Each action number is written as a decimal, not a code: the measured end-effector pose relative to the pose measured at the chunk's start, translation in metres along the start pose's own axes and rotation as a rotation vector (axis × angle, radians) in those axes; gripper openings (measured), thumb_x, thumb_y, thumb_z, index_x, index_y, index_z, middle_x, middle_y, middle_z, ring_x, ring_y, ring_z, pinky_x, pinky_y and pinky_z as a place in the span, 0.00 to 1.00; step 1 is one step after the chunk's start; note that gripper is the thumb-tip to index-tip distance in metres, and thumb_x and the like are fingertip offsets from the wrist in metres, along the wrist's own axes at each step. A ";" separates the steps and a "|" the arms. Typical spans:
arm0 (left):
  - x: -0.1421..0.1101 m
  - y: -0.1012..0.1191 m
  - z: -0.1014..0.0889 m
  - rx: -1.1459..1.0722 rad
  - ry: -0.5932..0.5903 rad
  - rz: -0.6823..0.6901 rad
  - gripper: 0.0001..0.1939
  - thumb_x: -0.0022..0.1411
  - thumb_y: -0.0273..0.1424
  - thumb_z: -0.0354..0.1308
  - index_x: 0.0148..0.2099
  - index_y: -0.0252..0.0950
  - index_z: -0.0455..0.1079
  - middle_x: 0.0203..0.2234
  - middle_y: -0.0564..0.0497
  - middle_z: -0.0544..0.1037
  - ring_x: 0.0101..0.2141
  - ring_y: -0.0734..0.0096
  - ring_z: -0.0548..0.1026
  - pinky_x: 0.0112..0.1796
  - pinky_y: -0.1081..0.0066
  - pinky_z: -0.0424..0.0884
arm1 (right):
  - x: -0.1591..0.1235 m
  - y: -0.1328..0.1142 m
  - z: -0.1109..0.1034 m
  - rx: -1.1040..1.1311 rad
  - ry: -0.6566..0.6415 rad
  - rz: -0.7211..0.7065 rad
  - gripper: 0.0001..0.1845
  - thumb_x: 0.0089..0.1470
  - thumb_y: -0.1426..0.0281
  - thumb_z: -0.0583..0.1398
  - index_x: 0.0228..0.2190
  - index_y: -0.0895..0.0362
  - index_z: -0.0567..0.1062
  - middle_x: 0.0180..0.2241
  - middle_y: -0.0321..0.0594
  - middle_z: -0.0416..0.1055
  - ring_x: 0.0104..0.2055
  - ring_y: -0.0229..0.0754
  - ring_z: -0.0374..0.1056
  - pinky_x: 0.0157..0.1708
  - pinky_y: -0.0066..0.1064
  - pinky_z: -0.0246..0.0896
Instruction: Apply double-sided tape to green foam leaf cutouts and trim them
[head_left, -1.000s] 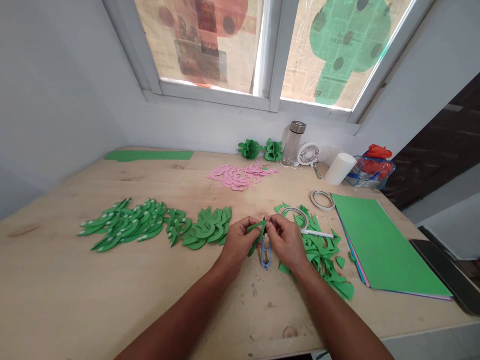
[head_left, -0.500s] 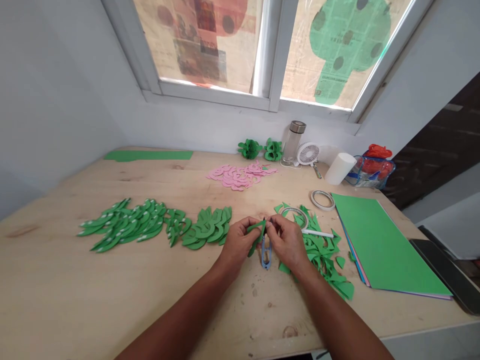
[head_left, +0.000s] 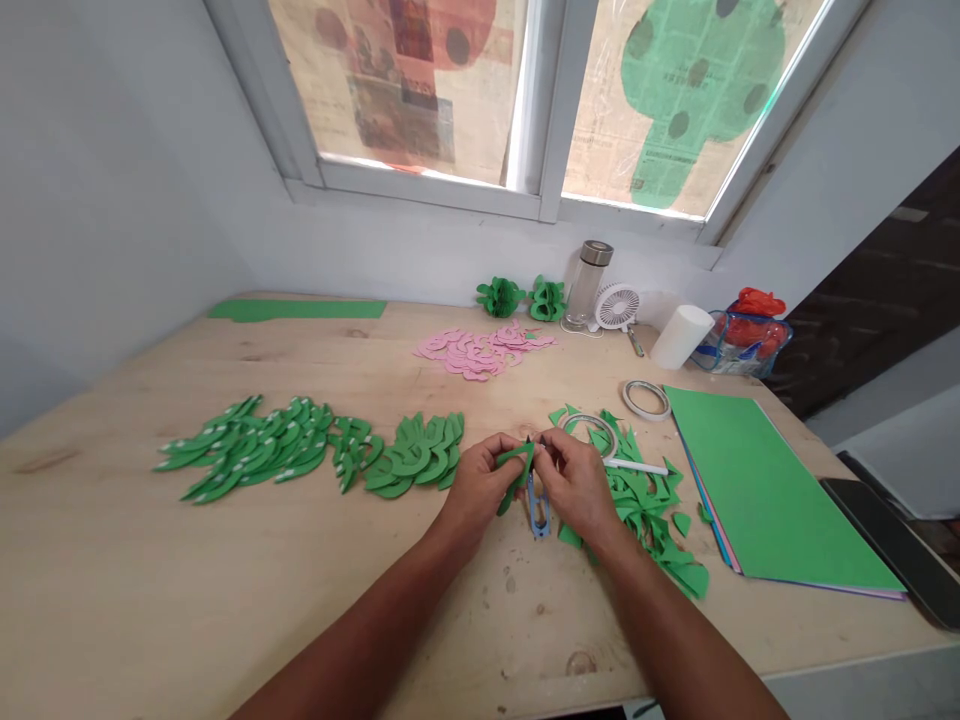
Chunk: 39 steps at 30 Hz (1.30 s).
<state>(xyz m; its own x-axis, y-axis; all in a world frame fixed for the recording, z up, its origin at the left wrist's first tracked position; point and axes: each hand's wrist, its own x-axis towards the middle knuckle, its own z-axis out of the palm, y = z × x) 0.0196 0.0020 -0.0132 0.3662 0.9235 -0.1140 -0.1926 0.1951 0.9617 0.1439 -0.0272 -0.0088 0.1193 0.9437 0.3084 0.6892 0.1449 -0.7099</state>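
Note:
A folded green paper piece [head_left: 513,486] is pinched in my left hand [head_left: 480,485], its fingers closed near the middle of the table. My right hand [head_left: 574,478] is closed on small blue thread snips [head_left: 539,512], whose rounded end hangs below the fingers. Two dark tips show above the fingertips, at the edge of the paper; the fingers cover most of the blades. Left of my hands lies a pile of curved green paper pieces [head_left: 420,455]. Green paper scraps [head_left: 652,520] are scattered under and right of my right hand.
Green pieces with white patches [head_left: 259,450] lie at left, pink cutouts [head_left: 480,350] farther back. At right are tape rolls [head_left: 645,399], a white pen [head_left: 636,466], green sheets [head_left: 772,480] and a dark phone-like slab [head_left: 892,550]. A bottle [head_left: 587,288] and fan [head_left: 617,307] stand behind.
The snips' rounded end has shifted slightly right. Two dark tips now stand apart where one showed before, and the green paper has tilted a little. Both hands stay nearly in place.

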 end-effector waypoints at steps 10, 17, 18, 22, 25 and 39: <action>0.003 -0.005 -0.001 0.011 -0.005 -0.010 0.09 0.46 0.35 0.60 0.26 0.34 0.65 0.13 0.57 0.65 0.15 0.78 0.63 0.18 0.76 0.57 | 0.000 -0.001 -0.001 -0.003 0.013 -0.010 0.10 0.51 0.68 0.52 0.20 0.56 0.63 0.17 0.30 0.56 0.20 0.33 0.53 0.21 0.25 0.44; 0.002 -0.003 0.000 0.005 0.005 -0.006 0.08 0.46 0.33 0.59 0.26 0.34 0.65 0.13 0.58 0.65 0.15 0.79 0.63 0.18 0.77 0.57 | 0.000 -0.001 -0.001 0.020 0.003 0.014 0.12 0.51 0.68 0.52 0.18 0.56 0.59 0.16 0.29 0.52 0.19 0.33 0.51 0.21 0.24 0.43; 0.001 -0.003 0.000 0.008 0.005 -0.010 0.08 0.46 0.33 0.59 0.26 0.34 0.65 0.13 0.58 0.65 0.15 0.78 0.63 0.18 0.77 0.57 | 0.000 -0.001 -0.001 0.027 0.001 0.016 0.12 0.51 0.68 0.52 0.18 0.56 0.59 0.16 0.29 0.52 0.19 0.33 0.51 0.21 0.24 0.43; 0.001 -0.002 0.000 0.014 -0.001 -0.014 0.08 0.46 0.33 0.58 0.26 0.35 0.64 0.12 0.58 0.65 0.15 0.78 0.63 0.18 0.76 0.57 | 0.000 0.000 0.000 0.028 0.013 0.014 0.12 0.51 0.68 0.52 0.18 0.56 0.59 0.15 0.28 0.51 0.19 0.32 0.50 0.21 0.24 0.43; 0.001 -0.002 0.000 0.011 -0.006 -0.013 0.09 0.46 0.34 0.59 0.26 0.35 0.64 0.12 0.58 0.65 0.15 0.78 0.63 0.18 0.76 0.57 | 0.000 -0.001 0.000 0.027 0.021 0.007 0.12 0.51 0.68 0.52 0.18 0.56 0.59 0.16 0.28 0.52 0.19 0.32 0.50 0.21 0.24 0.43; 0.001 -0.001 0.001 0.020 -0.014 -0.021 0.08 0.45 0.33 0.58 0.26 0.35 0.65 0.13 0.58 0.66 0.15 0.78 0.63 0.18 0.76 0.57 | 0.000 0.000 0.000 0.036 0.040 0.006 0.12 0.51 0.67 0.52 0.18 0.56 0.61 0.16 0.29 0.54 0.19 0.33 0.50 0.20 0.25 0.44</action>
<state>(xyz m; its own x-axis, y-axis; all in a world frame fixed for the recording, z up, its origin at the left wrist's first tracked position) 0.0206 0.0021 -0.0139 0.3824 0.9147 -0.1308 -0.1669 0.2076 0.9639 0.1443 -0.0272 -0.0087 0.1526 0.9320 0.3289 0.6624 0.1505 -0.7339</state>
